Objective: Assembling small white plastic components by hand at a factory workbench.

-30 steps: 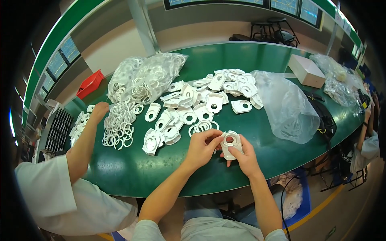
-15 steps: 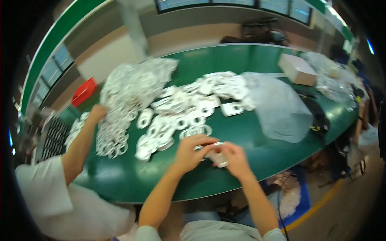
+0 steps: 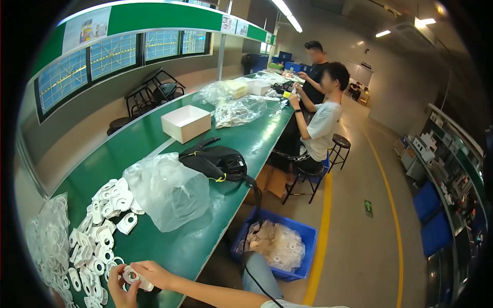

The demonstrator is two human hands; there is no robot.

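Here: white part (image 3: pixel 146 284) | circular opening, rimmed | tilted | gripped in both hands (image 3: pixel 156 273)

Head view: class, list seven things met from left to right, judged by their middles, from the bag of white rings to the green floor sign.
Clear bag of white rings, left hand, white plastic part, right hand, black backpack, blue crate, green floor sign.
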